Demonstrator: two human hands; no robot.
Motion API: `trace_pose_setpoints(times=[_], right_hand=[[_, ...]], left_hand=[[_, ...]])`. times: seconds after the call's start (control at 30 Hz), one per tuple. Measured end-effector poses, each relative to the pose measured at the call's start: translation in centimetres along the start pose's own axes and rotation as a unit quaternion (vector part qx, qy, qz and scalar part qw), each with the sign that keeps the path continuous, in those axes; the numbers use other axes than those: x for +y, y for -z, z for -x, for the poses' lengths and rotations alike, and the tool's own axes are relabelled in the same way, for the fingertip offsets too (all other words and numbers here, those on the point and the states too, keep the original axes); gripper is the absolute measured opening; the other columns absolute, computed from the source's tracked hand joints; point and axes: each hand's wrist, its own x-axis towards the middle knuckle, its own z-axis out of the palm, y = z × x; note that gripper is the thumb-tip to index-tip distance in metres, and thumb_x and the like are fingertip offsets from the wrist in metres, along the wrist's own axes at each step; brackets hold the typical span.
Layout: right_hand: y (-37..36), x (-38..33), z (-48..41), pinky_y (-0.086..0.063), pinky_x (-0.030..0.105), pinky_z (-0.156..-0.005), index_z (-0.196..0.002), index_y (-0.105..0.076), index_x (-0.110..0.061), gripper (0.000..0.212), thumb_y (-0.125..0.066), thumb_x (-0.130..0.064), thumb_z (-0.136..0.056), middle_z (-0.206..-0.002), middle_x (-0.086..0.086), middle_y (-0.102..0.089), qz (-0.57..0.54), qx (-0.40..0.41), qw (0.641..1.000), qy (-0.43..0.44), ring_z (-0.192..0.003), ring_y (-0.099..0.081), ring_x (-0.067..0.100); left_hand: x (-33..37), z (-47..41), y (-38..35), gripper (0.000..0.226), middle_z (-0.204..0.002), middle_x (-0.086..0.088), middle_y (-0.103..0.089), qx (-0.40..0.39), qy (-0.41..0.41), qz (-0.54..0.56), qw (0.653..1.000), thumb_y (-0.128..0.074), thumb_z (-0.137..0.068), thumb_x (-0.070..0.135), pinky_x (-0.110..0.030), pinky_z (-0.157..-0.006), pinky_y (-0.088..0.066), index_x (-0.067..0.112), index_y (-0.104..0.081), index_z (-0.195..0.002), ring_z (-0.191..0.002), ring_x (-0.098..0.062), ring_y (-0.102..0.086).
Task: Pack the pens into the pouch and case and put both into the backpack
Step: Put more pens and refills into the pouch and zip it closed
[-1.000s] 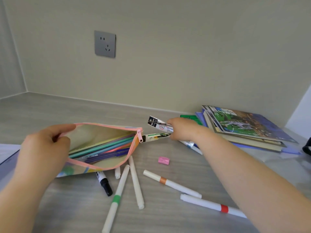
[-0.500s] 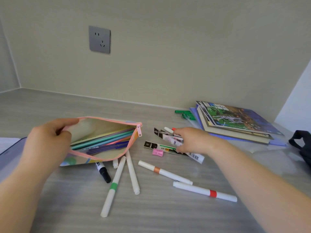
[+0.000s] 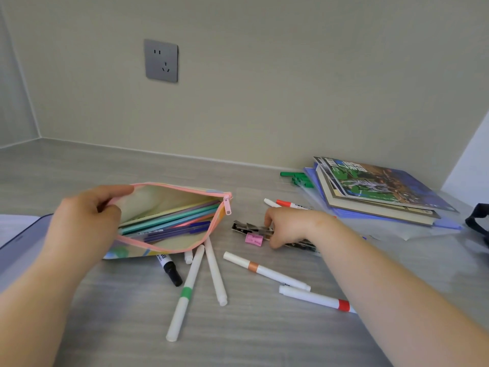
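Task judged partly done at this moment: pouch [image 3: 169, 221] lay on the bench [image 3: 264, 340], unzipped, mouth held wide by the left hand [image 3: 87, 221], grip pinched on the upper pink edge. Inside, a bundle of slim pens [image 3: 172, 223] in yellow, green, blue and purple, lying lengthwise and pointing toward the zip pull [image 3: 227, 209]. Right hand [image 3: 288, 229] was down on the bench just right of the pouch, fingers curled over a few dark printed packets [image 3: 251, 229] beside a small pink piece [image 3: 254, 239]; grip narrow, touching them, though could not tell whether anything was truly lifted. Still loose on the bench: 1 black-capped marker [image 3: 169, 268] partly under the pouch, 1 green-banded pen [image 3: 186, 292], 1 plain white pen [image 3: 215, 271], 1 orange-banded pen [image 3: 264, 271], 1 red-banded pen [image 3: 315, 299], and 2 more pens [image 3: 285, 203] beyond the right hand. A clear flat case [image 3: 16, 234] sat at the far left, contents not visible. A dark strap [image 3: 476, 221] at the right edge, possibly the backpack, could not be confirmed. Books [image 3: 383, 189] stacked at the right, well apart from the pouch. Left to do, by this view: gathering the loose pens, zipping, filling the case, loading both.
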Motion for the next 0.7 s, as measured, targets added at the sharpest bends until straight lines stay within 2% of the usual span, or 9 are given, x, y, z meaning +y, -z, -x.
trace_pose_setpoints(times=[0.07, 0.13, 0.2, 0.27, 0.37, 0.47, 0.57, 0.63, 0.7], right_hand=[[-0.4, -0.4, -0.2, -0.04, 0.028, -0.055, -0.104, -0.049, -0.001, 0.029, -0.056, -0.014, -0.08, -0.074, 0.005, -0.052, 0.021, 0.011, 1.0, 0.003, -0.081, -0.052, 0.026], [-0.8, -0.3, -0.3, -0.031, 0.023, -0.048, -0.094, -0.048, -0.009, 0.014, -0.053, -0.012, -0.081, -0.068, -0.001, -0.043, 0.012, 0.031, 0.999, 0.014, -0.076, -0.047, 0.022], [-1.1, 0.2, -0.1, -0.029, 0.022, -0.046, -0.082, -0.052, -0.012, 0.003, -0.051, -0.01, -0.081, -0.066, -0.002, -0.043, -0.033, 0.05, 0.998, 0.021, -0.064, -0.044, 0.016], [-1.2, 0.9, 0.2, -0.028, 0.024, -0.046, -0.065, -0.044, -0.018, 0.019, -0.049, -0.009, -0.081, -0.062, -0.002, -0.041, -0.062, 0.068, 0.995, 0.03, -0.058, -0.041, 0.013], [-0.5, 1.6, 0.5, -0.032, 0.025, -0.053, -0.072, -0.051, -0.018, 0.016, -0.051, -0.006, -0.082, -0.07, -0.003, -0.046, -0.116, 0.123, 0.984, 0.064, -0.075, -0.046, 0.02], [1.2, 2.2, 1.5, -0.037, 0.018, -0.057, -0.074, -0.054, -0.019, 0.015, -0.058, -0.006, -0.082, -0.075, 0.0, -0.056, -0.256, 0.202, 0.941, 0.093, -0.078, -0.049, 0.017], [2.8, 2.6, 2.8, -0.046, 0.012, -0.065, -0.069, -0.055, -0.018, 0.022, -0.057, -0.002, -0.083, -0.06, -0.008, -0.068, -0.453, 0.244, 0.844, 0.151, -0.064, -0.063, 0.005], [3.6, 2.3, 3.4, -0.054, 0.018, -0.064, -0.068, -0.052, -0.016, 0.028, -0.048, 0.006, -0.085, -0.047, -0.008, -0.066, -0.611, 0.238, 0.725, 0.212, -0.055, -0.065, 0.004], [4.1, 1.6, 3.8, -0.057, 0.022, -0.066, -0.069, -0.048, -0.014, 0.024, -0.044, 0.005, -0.084, -0.046, -0.006, -0.063, -0.726, 0.217, 0.592, 0.275, -0.054, -0.066, 0.01]], left_hand=[[0.1, 0.0, 0.0, 0.045, -0.062, 0.007, -0.049, -0.003, 0.0, -0.005, 1.0, -0.036, -0.081, 0.001, -0.052, -0.068, -0.052, 0.04, -0.055, -0.092, -0.067, -0.034, -0.049], [0.0, -0.1, -0.1, 0.045, -0.063, 0.007, -0.049, -0.004, 0.0, -0.001, 1.0, -0.036, -0.082, 0.001, -0.048, -0.066, -0.052, 0.04, -0.055, -0.092, -0.067, -0.034, -0.049], [-0.1, -0.1, -0.1, 0.046, -0.064, 0.008, -0.051, -0.002, -0.004, 0.002, 1.0, -0.037, -0.082, 0.001, -0.04, -0.062, -0.047, 0.041, -0.056, -0.09, -0.066, -0.033, -0.048], [-0.3, -0.2, -0.1, 0.045, -0.064, 0.008, -0.052, -0.003, -0.006, 0.002, 1.0, -0.037, -0.082, 0.001, -0.035, -0.056, -0.042, 0.042, -0.056, -0.086, -0.065, -0.032, -0.047], [-0.4, -0.3, -0.1, 0.047, -0.064, 0.009, -0.051, -0.008, 0.0, 0.003, 1.0, -0.038, -0.082, 0.002, -0.033, -0.057, -0.04, 0.045, -0.055, -0.078, -0.065, -0.031, -0.046], [-0.1, -0.2, -0.2, 0.045, -0.066, 0.011, -0.051, -0.005, -0.011, -0.002, 1.0, -0.038, -0.082, 0.001, -0.033, -0.056, -0.041, 0.042, -0.057, -0.084, -0.063, -0.033, -0.047], [0.5, 0.5, -0.5, 0.042, -0.069, 0.017, -0.053, -0.006, -0.05, -0.014, 0.999, -0.041, -0.081, -0.001, -0.026, -0.051, -0.045, 0.036, -0.059, -0.088, -0.051, -0.021, -0.047], [1.0, 0.9, -0.7, 0.041, -0.068, 0.016, -0.053, -0.014, -0.07, -0.012, 0.997, -0.042, -0.081, -0.004, -0.01, -0.037, -0.034, 0.033, -0.059, -0.085, -0.041, -0.009, -0.048], [1.4, 1.2, -0.8, 0.04, -0.061, 0.012, -0.052, -0.023, -0.075, 0.004, 0.997, -0.042, -0.082, -0.004, -0.006, -0.035, -0.031, 0.032, -0.059, -0.083, -0.035, -0.001, -0.045]])
